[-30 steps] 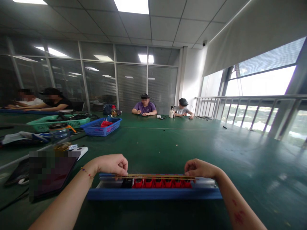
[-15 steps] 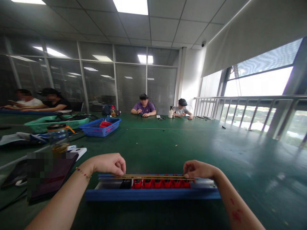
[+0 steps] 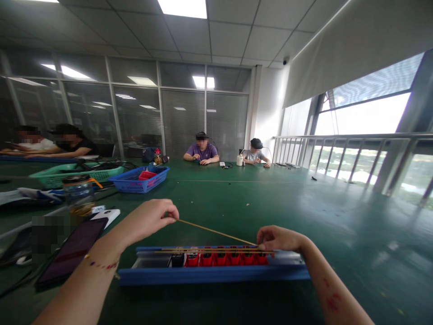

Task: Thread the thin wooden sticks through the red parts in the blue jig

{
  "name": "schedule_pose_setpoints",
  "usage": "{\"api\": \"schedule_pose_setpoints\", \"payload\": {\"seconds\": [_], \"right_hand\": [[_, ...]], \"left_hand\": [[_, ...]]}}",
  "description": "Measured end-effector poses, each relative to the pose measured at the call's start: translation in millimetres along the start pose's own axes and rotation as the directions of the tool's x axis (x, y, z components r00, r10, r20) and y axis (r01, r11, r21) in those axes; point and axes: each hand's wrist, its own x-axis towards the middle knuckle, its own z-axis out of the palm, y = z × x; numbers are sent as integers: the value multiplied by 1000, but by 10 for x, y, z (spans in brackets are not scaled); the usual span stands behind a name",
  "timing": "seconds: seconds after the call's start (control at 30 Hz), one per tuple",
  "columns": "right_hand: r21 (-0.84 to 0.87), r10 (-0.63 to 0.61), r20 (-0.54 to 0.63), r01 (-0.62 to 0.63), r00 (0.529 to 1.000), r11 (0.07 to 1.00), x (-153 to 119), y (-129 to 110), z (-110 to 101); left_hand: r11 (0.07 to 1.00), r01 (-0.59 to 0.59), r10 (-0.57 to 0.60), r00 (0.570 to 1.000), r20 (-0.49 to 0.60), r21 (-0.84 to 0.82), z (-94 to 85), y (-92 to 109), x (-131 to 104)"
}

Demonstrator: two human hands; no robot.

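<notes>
My left hand (image 3: 154,217) pinches the left end of a thin tan stick (image 3: 216,232), raised so that it slopes down to the right. My right hand (image 3: 282,238) is closed at the stick's lower end, over the right side of a long blue-edged tray (image 3: 216,276). More thin tan sticks (image 3: 209,251) lie lengthwise across the tray beneath. In the tray stands a row of several red holders (image 3: 221,259), with a black one (image 3: 177,260) at the left. My right fingertips partly hide the sticks' right ends.
To the left are a blue basket (image 3: 142,181) with a red item, a green basket (image 3: 61,177), a glass jar (image 3: 79,196) and a dark tablet-like device (image 3: 72,253). Two people sit across the green table (image 3: 216,203), and two more at far left.
My left hand has risen from the tray, lifting the left end of one stick clear of the others. My right hand has stayed in nearly the same place.
</notes>
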Motion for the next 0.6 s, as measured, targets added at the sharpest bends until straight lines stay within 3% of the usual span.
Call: {"api": "schedule_pose_setpoints", "payload": {"seconds": [0.1, 0.2, 0.43, 0.6], "right_hand": [[11, -8, 3, 8, 1000, 1000, -2, 3, 0], [20, -13, -4, 13, 1000, 1000, 0, 13, -4], [-52, 7, 9, -6, 1000, 999, -5, 29, -25], [-71, 6, -8, -6, 1000, 997, -7, 29, -21]], "left_hand": [[997, 53, -47, 992, -117, 51, -70, -186, -6], [993, 100, -91, 986, -139, 58, -16, -369, 65], [987, 157, -152, 976, 157, -20, 630, -587, 456], [988, 154, -150, 963, 224, -3, 1027, -609, 618]]}}
